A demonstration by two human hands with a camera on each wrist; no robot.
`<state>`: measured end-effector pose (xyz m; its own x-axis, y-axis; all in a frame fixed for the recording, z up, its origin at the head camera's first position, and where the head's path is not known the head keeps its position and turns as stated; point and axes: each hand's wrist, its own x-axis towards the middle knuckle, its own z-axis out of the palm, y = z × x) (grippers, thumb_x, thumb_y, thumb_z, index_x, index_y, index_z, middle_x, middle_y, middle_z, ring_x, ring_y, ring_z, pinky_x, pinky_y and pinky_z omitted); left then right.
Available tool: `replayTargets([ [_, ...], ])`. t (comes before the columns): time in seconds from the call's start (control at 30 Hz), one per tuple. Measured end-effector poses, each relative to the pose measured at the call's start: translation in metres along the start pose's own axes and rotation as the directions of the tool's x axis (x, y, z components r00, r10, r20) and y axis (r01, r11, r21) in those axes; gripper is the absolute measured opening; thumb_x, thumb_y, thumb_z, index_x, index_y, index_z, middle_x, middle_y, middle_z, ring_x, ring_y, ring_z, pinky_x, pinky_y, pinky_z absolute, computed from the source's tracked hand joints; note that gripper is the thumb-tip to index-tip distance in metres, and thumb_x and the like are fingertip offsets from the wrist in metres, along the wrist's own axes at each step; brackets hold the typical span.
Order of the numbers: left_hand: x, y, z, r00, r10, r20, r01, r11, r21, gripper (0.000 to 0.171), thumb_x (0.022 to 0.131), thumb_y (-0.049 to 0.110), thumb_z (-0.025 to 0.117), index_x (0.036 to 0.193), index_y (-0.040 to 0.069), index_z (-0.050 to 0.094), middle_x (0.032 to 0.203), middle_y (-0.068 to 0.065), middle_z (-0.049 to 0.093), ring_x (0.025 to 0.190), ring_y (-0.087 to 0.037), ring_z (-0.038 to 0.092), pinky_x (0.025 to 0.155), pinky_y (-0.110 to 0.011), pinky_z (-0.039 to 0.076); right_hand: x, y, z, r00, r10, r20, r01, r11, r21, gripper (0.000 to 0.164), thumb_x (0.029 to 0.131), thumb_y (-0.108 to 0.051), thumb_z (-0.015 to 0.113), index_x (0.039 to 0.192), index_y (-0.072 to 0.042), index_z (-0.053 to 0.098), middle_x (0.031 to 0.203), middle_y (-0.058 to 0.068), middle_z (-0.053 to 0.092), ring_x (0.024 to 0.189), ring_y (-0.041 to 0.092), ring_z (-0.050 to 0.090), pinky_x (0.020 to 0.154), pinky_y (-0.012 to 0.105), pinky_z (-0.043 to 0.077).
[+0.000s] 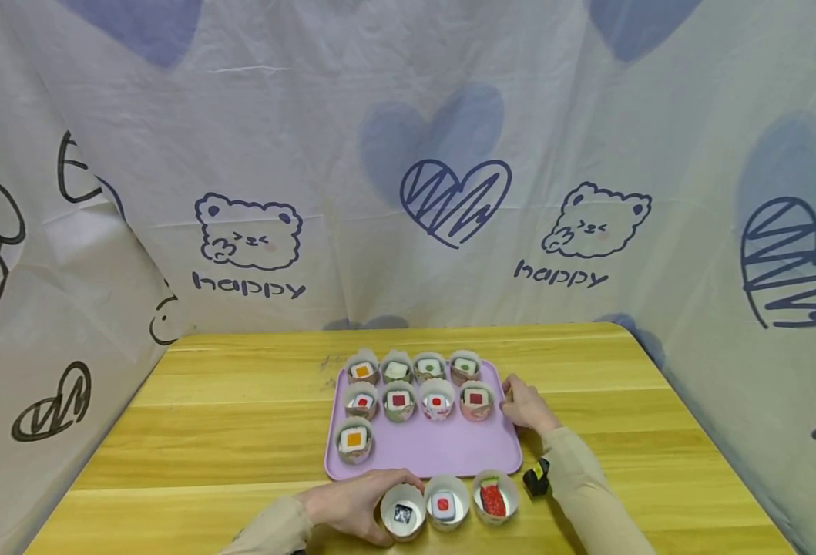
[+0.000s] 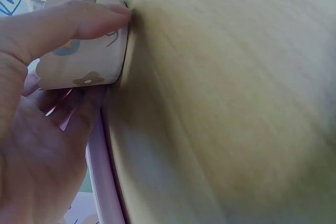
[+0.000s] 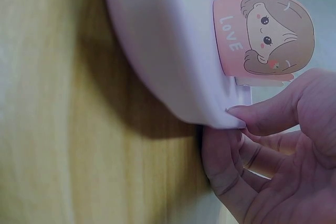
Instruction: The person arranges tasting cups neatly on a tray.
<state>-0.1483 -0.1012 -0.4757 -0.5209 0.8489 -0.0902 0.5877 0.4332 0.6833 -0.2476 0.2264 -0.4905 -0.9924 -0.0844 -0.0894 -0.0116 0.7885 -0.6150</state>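
Observation:
My left hand [image 1: 352, 505] grips a paper baking cup [image 1: 402, 533] with a small black piece in it, at the near side of the table; in the left wrist view, thumb and fingers lie on either side of this printed cup [image 2: 86, 64]. At the right edge of a lilac tray [image 1: 442, 456], my right hand [image 1: 527, 406] pinches the rim between thumb and fingers. The right wrist view shows that rim [image 3: 197, 77] up close, beside a pink cup [image 3: 268, 35] with a cartoon girl. Several cups with sushi-like pieces stand in rows on the tray.
Two more cups stand before the tray, one with a white, red-centred piece [image 1: 443, 506], one with a red-topped piece [image 1: 493, 499]. A small black piece with a yellow mark [image 1: 536, 478] lies by the right forearm. A printed curtain [image 1: 352, 193] hangs behind the wooden table [image 1: 227, 416].

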Motion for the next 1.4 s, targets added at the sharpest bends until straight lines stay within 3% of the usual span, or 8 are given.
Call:
replayTargets([
  [0.43, -0.001, -0.004, 0.002, 0.996, 0.070, -0.053, -0.070, 0.998, 0.005, 0.062, 0.075, 0.012, 0.084, 0.129, 0.020, 0.053, 0.126, 0.003, 0.064, 0.116, -0.001, 0.055, 0.104, -0.023, 0.046, 0.003, 0.001, 0.000, 1.000, -0.025, -0.012, 0.025, 1.000, -0.005, 0.022, 0.085, -0.001, 0.056, 0.106, 0.004, 0.053, 0.080, 0.011, 0.056, 0.071, 0.022, 0.055, 0.061, 0.029, 0.044],
  [0.8, -0.004, 0.006, -0.003, 0.993, 0.007, -0.115, -0.009, 1.000, -0.011, 0.064, 0.072, 0.012, 0.085, 0.127, 0.021, 0.055, 0.125, 0.005, 0.064, 0.116, -0.001, 0.054, 0.105, -0.025, 0.046, 0.002, 0.000, -0.001, 1.000, -0.019, -0.009, 0.019, 1.000, -0.017, 0.022, 0.086, -0.002, 0.056, 0.107, 0.003, 0.052, 0.081, 0.011, 0.057, 0.071, 0.022, 0.056, 0.061, 0.030, 0.044],
  [1.1, -0.006, 0.022, -0.013, 0.979, -0.028, -0.202, 0.045, 0.996, 0.079, 0.064, 0.073, 0.017, 0.085, 0.129, 0.019, 0.054, 0.127, 0.005, 0.063, 0.120, -0.008, 0.057, 0.108, -0.032, 0.047, 0.001, -0.001, -0.002, 1.000, -0.012, -0.005, 0.012, 1.000, -0.011, 0.022, 0.086, -0.001, 0.056, 0.107, 0.003, 0.052, 0.082, 0.012, 0.058, 0.071, 0.022, 0.057, 0.061, 0.030, 0.046],
  [1.33, -0.002, 0.032, -0.025, 0.962, 0.062, -0.265, -0.023, 0.989, 0.145, 0.065, 0.072, 0.010, 0.085, 0.128, 0.010, 0.053, 0.124, -0.003, 0.065, 0.117, -0.016, 0.061, 0.106, -0.032, 0.050, 0.001, -0.001, -0.002, 1.000, -0.010, -0.004, 0.010, 1.000, -0.008, 0.022, 0.086, -0.002, 0.057, 0.107, 0.003, 0.053, 0.082, 0.012, 0.058, 0.071, 0.022, 0.058, 0.060, 0.029, 0.046],
  [1.4, -0.002, 0.036, -0.029, 0.959, 0.062, -0.276, -0.024, 0.990, 0.140, 0.065, 0.071, 0.008, 0.085, 0.128, 0.008, 0.053, 0.124, -0.004, 0.065, 0.117, -0.017, 0.061, 0.107, -0.033, 0.050, 0.001, 0.000, -0.001, 1.000, -0.004, 0.002, 0.004, 1.000, -0.008, 0.022, 0.086, -0.002, 0.057, 0.108, 0.003, 0.053, 0.082, 0.011, 0.058, 0.071, 0.022, 0.058, 0.060, 0.029, 0.046],
])
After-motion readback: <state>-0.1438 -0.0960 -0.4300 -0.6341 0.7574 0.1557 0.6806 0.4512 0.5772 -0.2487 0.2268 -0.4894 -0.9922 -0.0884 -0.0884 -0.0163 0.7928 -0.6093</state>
